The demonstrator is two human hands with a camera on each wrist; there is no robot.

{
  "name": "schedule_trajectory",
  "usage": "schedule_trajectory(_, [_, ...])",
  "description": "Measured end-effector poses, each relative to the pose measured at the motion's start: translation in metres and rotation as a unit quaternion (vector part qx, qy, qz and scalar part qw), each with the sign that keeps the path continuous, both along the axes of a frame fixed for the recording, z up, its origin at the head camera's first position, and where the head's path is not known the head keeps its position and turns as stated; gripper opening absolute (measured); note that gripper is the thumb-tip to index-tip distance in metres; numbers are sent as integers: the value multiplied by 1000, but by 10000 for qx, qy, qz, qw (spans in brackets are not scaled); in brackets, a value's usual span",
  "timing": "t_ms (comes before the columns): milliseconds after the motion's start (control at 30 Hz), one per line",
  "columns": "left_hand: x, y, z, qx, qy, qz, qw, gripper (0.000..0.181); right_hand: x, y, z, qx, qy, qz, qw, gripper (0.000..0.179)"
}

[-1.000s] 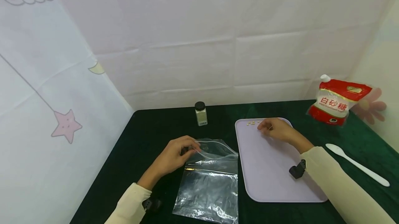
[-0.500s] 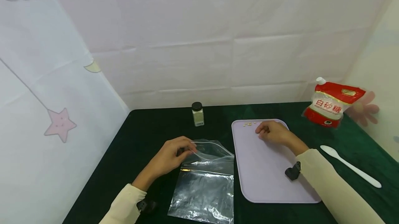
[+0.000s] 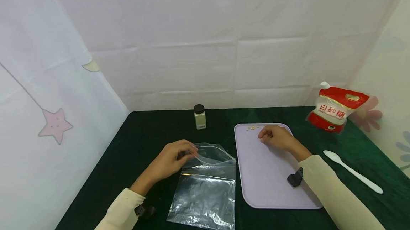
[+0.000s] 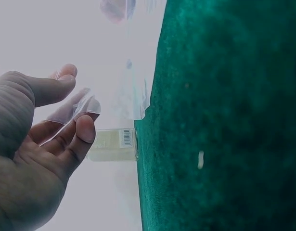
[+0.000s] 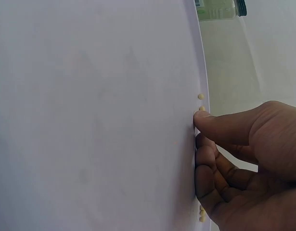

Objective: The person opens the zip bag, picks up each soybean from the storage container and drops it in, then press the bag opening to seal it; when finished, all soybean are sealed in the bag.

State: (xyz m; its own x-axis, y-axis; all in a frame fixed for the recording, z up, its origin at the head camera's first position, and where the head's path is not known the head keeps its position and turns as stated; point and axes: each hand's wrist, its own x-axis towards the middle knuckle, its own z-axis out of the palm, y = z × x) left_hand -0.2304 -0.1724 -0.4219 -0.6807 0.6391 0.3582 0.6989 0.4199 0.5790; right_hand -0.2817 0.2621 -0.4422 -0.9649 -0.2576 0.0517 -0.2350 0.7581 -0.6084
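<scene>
My left hand [image 3: 177,157] pinches the upper left edge of a clear zip bag [image 3: 205,194], which lies on the table with its mouth parted. In the left wrist view, clear film [image 4: 73,108] passes between the thumb and fingers. My right hand [image 3: 277,139] is at the far end of a pale purple tray [image 3: 272,183], fingers bent and fingertips down at its surface. Small yellowish beans [image 5: 200,96] lie along the tray's far rim, one right beside the thumb tip. I cannot tell whether a bean is between the right thumb and fingers.
A small jar [image 3: 200,118] with a black lid stands behind the bag. At the back right is a red and white sugar pouch [image 3: 333,110] with a spout. A white spoon [image 3: 352,171] lies right of the tray on the green cloth [image 3: 349,148].
The whole head view has shifted slightly, so everything appears further left. My left hand keeps its pinch on the bag; the right hand stays at the tray's far end, its fingers drawn closer together.
</scene>
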Motion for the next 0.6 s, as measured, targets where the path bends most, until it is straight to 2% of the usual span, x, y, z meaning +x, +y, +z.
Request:
schedule_trajectory(300, [-1,-1,1,-34,107,-19,9999,16,-1,-2,-4,-13,160,-33,9999,4])
schedule_trajectory(600, [0,0,-1,-29,22,-22,10000,14,1,-3,-4,113,140,-128,9998,4])
